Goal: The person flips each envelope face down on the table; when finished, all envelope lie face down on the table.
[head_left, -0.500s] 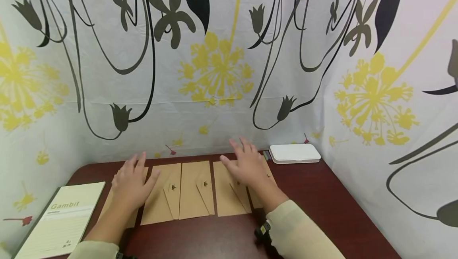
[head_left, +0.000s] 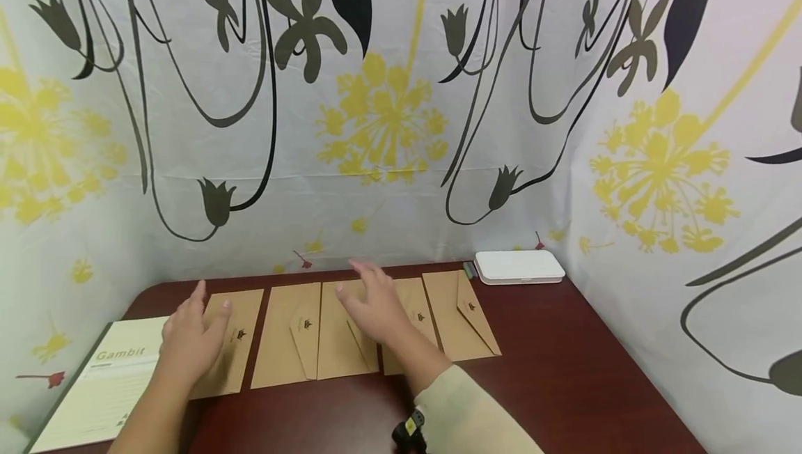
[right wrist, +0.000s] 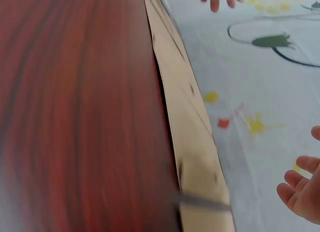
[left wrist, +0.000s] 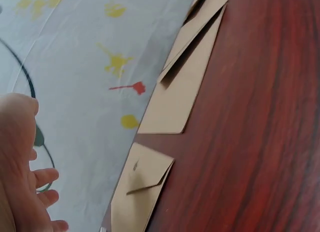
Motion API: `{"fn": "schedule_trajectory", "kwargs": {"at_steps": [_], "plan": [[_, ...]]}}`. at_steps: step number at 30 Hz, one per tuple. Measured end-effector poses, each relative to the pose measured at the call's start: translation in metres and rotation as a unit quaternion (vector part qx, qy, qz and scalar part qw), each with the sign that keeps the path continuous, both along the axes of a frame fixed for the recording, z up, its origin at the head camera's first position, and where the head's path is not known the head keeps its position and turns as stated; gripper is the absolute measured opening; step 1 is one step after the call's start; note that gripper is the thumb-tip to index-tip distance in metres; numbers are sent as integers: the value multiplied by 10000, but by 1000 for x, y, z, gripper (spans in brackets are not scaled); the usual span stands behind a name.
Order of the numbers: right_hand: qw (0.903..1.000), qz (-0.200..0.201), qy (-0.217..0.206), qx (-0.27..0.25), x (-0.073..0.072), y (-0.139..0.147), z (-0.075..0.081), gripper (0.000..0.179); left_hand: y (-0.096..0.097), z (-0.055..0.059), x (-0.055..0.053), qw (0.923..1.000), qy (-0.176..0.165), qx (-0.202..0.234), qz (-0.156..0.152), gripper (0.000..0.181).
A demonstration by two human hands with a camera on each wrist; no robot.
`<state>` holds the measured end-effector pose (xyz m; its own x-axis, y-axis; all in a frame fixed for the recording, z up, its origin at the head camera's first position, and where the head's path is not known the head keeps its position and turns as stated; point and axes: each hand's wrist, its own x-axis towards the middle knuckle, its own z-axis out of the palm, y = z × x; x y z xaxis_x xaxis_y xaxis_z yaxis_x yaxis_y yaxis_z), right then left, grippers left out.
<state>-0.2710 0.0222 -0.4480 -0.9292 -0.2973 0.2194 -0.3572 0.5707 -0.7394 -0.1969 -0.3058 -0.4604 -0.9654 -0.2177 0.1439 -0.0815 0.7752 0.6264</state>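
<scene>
In the head view, your notebook (head_left: pixel 81 398) reads "Gambit"; the crown-marked envelopes (head_left: pixel 335 339) carry print too small to read. Your left hand (head_left: pixel 190 339), fingers loosely extended, holds nothing over the leftmost envelope and the notebook's edge. Your right hand (head_left: pixel 376 308) is likewise ungripped, above the middle of the row. Five envelopes lie side by side near the table's (head_left: pixel 564 370) back edge; you have bare wood in front and to the right, with a white case (head_left: pixel 519 267) in the far right corner.

In the left wrist view, your left fingers are free and a gap separates two envelopes.

In the right wrist view, your right fingers are spread, grasping nothing, before the cloth (right wrist: pixel 250 157).
</scene>
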Motion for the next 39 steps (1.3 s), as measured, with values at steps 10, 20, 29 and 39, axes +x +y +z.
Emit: {"fn": "schedule_trajectory", "kwargs": {"at_steps": [10, 20, 29, 39], "plan": [[9878, 393, -924, -1189, 26, -55, -8, 59, -30, -1, -1, 9936, -675, 853, -305, 73], [9487, 908, -1989, -2286, 42, -106, -12, 58, -34, -5, 2, 9890, -1100, 921, -364, 72], [9406, 708, -2558, -2116, 44, -143, -15, 51, -37, -8, -1, 9838, -1517, 915, -285, 73], [9257, 321, -2982, -2305, 48, -163, -18, 45, -39, -8, 3, 9790, -1716, 1059, -303, 77]]}}
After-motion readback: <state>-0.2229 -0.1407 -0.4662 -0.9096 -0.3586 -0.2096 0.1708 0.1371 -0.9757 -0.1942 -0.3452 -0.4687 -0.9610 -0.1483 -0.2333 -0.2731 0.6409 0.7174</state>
